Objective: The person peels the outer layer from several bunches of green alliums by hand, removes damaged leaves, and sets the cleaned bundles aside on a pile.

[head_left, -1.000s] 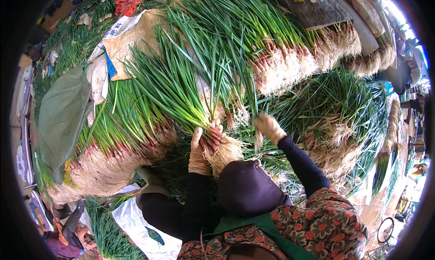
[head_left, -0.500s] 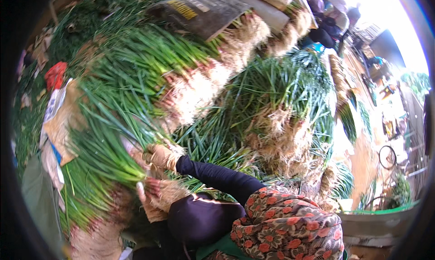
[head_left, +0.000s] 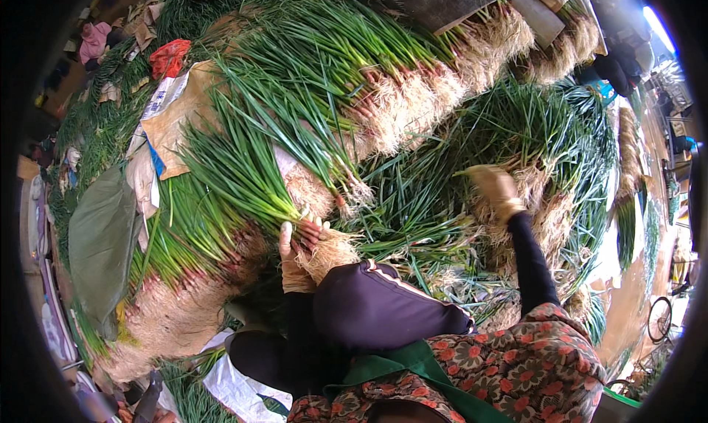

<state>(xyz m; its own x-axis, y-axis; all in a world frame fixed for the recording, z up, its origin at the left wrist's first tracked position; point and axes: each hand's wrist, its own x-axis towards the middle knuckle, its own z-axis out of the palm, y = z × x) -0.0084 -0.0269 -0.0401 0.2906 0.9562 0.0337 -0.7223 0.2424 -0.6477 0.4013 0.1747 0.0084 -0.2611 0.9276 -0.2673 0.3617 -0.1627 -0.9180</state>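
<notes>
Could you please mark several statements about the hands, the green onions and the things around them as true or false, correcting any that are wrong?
1. The left hand and right hand both wear pale gloves. True.
2. The left hand grips a bunch of green onions. True.
3. The right hand also grips this bunch. False: it is apart from it, farther right.
4. The dark green cover lies at the picture's right. False: it lies at the left.
5. Something crumpled and red lies at the upper left. True.
</notes>
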